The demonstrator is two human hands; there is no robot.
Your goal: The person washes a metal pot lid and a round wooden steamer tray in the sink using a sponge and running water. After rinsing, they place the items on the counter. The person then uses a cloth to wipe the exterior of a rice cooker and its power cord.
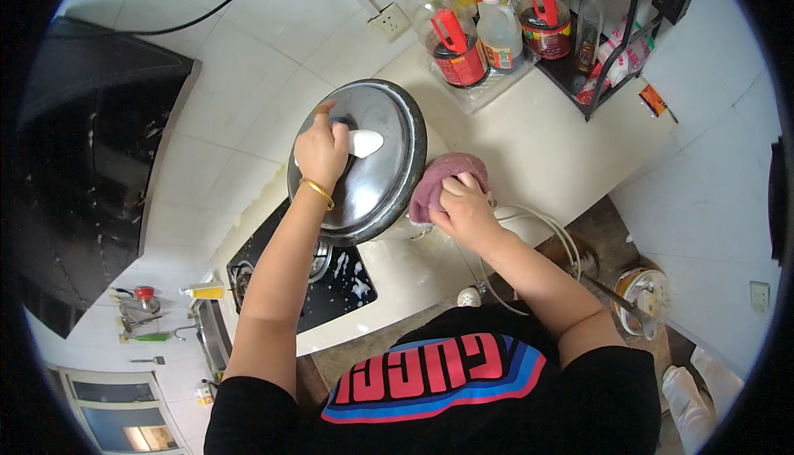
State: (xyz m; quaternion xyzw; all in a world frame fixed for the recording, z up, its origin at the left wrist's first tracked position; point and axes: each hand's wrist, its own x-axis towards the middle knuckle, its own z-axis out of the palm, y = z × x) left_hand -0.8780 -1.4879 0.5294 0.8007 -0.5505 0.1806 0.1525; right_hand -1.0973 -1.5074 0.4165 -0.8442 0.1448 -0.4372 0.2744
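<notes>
My left hand (pixel 322 152) is on top of a large round metal lid (pixel 378 176) with a dark rim, its fingers around the lid's central knob. A white spoon-shaped piece (pixel 366 143) shows beside the fingers; its other end is hidden under the hand. Beneath the lid, a light-coloured pot or cooker body shows only in part. Just right of the lid, my right hand (pixel 462 210) grips a purple-pink cloth (pixel 451 166), which lies against the side of that body. Below the right hand, pale cords or hoses loop past the counter edge.
Large sauce bottles (pixel 459 64) stand on a tray at the back of the counter (pixel 533 126), beside a black rack (pixel 595 92). A black gas hob (pixel 347 287) with white foam spots lies lower left. A range hood (pixel 105 145) juts out at left. A bucket (pixel 642 300) stands on the floor at right.
</notes>
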